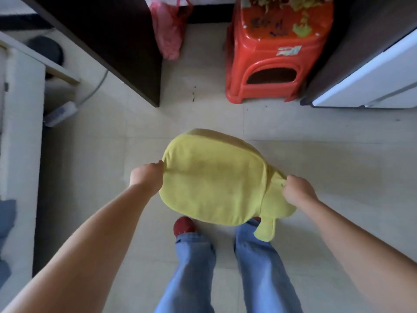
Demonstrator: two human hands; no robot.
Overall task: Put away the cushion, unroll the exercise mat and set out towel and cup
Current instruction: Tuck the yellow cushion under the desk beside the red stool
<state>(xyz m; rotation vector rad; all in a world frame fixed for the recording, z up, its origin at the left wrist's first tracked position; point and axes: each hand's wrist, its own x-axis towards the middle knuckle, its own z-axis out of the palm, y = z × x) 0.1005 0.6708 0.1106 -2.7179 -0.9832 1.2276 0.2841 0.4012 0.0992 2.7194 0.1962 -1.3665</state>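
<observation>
Head cam, looking straight down: I'm standing on pale floor tiles [316, 136] w/ the yellow cushion [214, 184] held out in front of me at abt waist height, clear of the floor, its flat face turned up toward the cam. My left hand [147, 175] is closed tight on the cushion's left edge, fingers curled under so I can't see the tips; fabric bunches a bit where I pinch it. My right hand [299, 189] is fisted on the right side, gripping a fold near the seam where a smaller lobe sticks out. A little yellow flap [266, 230] hangs down from the near-right corner, over my right leg. Both forearms reach in from the bottom corners, bare. Below the cushion: my blue jeans [194, 267] and one red shoe [183, 225] by the left foot; the other foot is hidden by the cushion. Ahead on the floor, well apart from the cushion, sits an orange plastic stool [270, 59] w/ stickers and scribbles on top, some yellow-ish stuff piled on it, too blurry to ID. Left of the stool a pink plastic bag [168, 30] hangs beside a dark wood panel [117, 46]. Far right: white furniture [372, 80]. Left side: a pale shelf unit [22, 105] and a white power strip [59, 114] on the floor w/ its cable.
</observation>
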